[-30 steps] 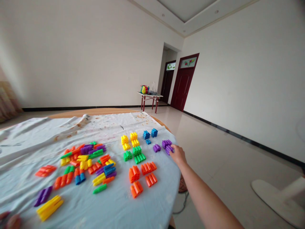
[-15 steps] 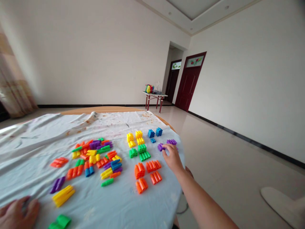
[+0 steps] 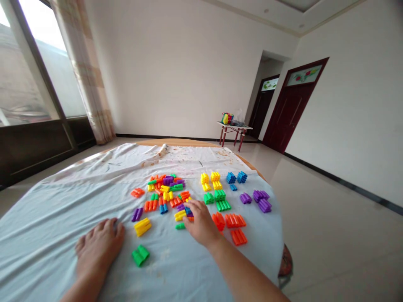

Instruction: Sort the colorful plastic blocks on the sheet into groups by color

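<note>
My left hand (image 3: 100, 245) rests on the blue cloth with its fingers spread, left of a yellow block (image 3: 142, 227) and a green block (image 3: 140, 255). Over the mixed pile's right side, my right hand (image 3: 201, 222) covers part of a blue and yellow stack (image 3: 180, 215); its fingers are apart and nothing shows in them. Sorted groups stand to the right: yellow (image 3: 215, 176), green (image 3: 220, 195), blue (image 3: 242, 177), purple (image 3: 261, 196) and orange (image 3: 235, 220). A purple piece (image 3: 137, 214) and an orange piece (image 3: 137, 192) lie at the pile's left.
The cloth (image 3: 78, 197) covers a round wooden table with wrinkles along its left side. Behind stands a small table (image 3: 234, 125) with a colourful bag (image 3: 226, 118). A stool (image 3: 286, 262) is partly visible beside the table's right edge.
My right hand has left the purple blocks and moved left to the mixed pile. The view has turned left, showing the window and more of my left hand.
</note>
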Demonstrator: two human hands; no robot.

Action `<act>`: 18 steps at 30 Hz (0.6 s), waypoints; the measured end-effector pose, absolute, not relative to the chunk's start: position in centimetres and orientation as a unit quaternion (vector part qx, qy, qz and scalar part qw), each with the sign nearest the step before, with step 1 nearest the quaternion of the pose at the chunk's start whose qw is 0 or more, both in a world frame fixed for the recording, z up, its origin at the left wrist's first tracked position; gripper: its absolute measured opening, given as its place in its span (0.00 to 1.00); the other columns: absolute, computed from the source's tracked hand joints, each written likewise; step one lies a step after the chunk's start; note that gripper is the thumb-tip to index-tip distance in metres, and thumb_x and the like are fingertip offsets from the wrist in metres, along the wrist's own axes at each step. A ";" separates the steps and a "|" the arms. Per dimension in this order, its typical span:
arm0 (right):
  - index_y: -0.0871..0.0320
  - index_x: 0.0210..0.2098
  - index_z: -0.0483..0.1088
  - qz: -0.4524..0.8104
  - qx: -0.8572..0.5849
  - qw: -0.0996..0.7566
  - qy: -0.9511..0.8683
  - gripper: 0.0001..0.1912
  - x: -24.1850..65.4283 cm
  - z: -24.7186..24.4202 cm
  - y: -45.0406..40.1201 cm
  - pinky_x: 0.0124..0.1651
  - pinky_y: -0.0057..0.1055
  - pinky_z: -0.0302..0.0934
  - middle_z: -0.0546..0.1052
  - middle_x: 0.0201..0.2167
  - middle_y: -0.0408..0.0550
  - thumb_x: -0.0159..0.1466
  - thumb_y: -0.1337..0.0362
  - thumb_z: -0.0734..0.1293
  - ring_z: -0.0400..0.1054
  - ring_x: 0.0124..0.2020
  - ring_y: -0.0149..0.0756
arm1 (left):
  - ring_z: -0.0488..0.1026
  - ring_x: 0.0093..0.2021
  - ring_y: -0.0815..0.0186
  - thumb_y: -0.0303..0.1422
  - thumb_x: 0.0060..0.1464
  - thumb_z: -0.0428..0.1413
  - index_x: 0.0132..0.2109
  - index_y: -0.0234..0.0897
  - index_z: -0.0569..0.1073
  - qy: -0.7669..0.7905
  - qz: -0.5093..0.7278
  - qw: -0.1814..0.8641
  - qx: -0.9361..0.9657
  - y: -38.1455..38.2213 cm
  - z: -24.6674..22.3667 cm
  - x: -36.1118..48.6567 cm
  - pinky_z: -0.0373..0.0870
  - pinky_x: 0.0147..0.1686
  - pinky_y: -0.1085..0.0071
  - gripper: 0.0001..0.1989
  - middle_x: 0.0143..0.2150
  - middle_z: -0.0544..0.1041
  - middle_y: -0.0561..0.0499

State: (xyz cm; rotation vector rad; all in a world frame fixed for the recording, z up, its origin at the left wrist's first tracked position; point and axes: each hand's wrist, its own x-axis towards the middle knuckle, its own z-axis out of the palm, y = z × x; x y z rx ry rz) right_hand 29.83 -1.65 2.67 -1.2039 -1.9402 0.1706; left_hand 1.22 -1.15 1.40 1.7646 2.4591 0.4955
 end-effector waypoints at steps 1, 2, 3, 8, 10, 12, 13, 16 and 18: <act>0.61 0.52 0.67 0.065 -0.497 0.401 -0.766 0.22 29.1 2.4 -0.9 0.58 0.44 0.57 0.70 0.51 0.57 0.58 0.67 0.67 0.61 0.55 0.44 | 0.59 0.60 0.45 0.46 0.56 0.38 0.56 0.33 0.67 0.801 0.160 0.033 0.576 -1.1 1.2 1.1 0.49 0.59 0.50 0.30 0.59 0.66 0.35; 0.62 0.53 0.66 0.062 -0.520 0.388 -0.759 0.24 28.5 2.2 0.0 0.59 0.44 0.56 0.69 0.53 0.58 0.58 0.65 0.67 0.61 0.56 0.45 | 0.60 0.60 0.45 0.46 0.56 0.37 0.56 0.33 0.67 0.801 0.157 0.027 0.577 -1.1 1.1 1.0 0.49 0.59 0.50 0.30 0.59 0.66 0.36; 0.63 0.54 0.66 0.060 -0.544 0.372 -0.750 0.25 28.0 2.1 0.9 0.60 0.44 0.55 0.69 0.54 0.59 0.59 0.63 0.67 0.60 0.57 0.46 | 0.60 0.60 0.46 0.46 0.56 0.37 0.56 0.34 0.67 0.803 0.152 0.021 0.576 -1.1 1.0 0.9 0.50 0.59 0.51 0.30 0.59 0.66 0.37; 0.63 0.57 0.64 0.082 -0.662 0.281 -0.690 0.28 26.4 2.3 4.8 0.61 0.44 0.51 0.66 0.58 0.61 0.63 0.53 0.62 0.56 0.61 0.49 | 0.60 0.60 0.49 0.46 0.57 0.35 0.56 0.36 0.67 0.811 0.139 0.012 0.569 -0.9 0.6 0.8 0.49 0.60 0.53 0.30 0.60 0.66 0.41; 0.64 0.57 0.64 0.110 -0.685 0.256 -0.673 0.28 26.1 2.3 5.6 0.60 0.43 0.53 0.67 0.57 0.62 0.64 0.52 0.61 0.58 0.60 0.48 | 0.60 0.60 0.50 0.46 0.57 0.34 0.56 0.37 0.67 0.814 0.133 0.012 0.565 -0.9 0.5 0.8 0.49 0.60 0.54 0.30 0.61 0.66 0.42; 0.64 0.57 0.64 0.135 -0.687 0.248 -0.670 0.28 25.7 2.1 5.7 0.59 0.42 0.54 0.68 0.57 0.62 0.64 0.52 0.60 0.60 0.59 0.47 | 0.60 0.60 0.51 0.46 0.57 0.34 0.56 0.38 0.67 0.815 0.128 0.010 0.565 -0.8 0.5 0.9 0.49 0.60 0.54 0.30 0.61 0.66 0.42; 0.64 0.57 0.64 0.144 -0.679 0.251 -0.674 0.27 25.4 1.9 5.5 0.59 0.41 0.54 0.68 0.57 0.62 0.64 0.52 0.60 0.61 0.59 0.47 | 0.60 0.60 0.51 0.46 0.57 0.34 0.56 0.38 0.67 0.815 0.128 0.008 0.565 -0.8 0.5 0.9 0.49 0.60 0.54 0.30 0.61 0.66 0.42; 0.65 0.55 0.66 0.176 -0.623 0.275 -0.711 0.24 24.1 1.8 4.2 0.60 0.38 0.54 0.69 0.56 0.60 0.66 0.55 0.60 0.61 0.59 0.44 | 0.60 0.60 0.51 0.46 0.57 0.34 0.56 0.38 0.67 0.814 0.136 0.000 0.564 -0.9 0.5 1.1 0.49 0.60 0.53 0.29 0.60 0.66 0.42; 0.65 0.53 0.68 0.218 -0.561 0.296 -0.741 0.23 23.4 2.1 3.1 0.59 0.35 0.56 0.71 0.54 0.59 0.66 0.55 0.59 0.63 0.58 0.41 | 0.60 0.60 0.51 0.45 0.57 0.34 0.56 0.38 0.67 0.812 0.140 0.000 0.567 -1.1 0.5 1.1 0.49 0.60 0.53 0.29 0.60 0.66 0.42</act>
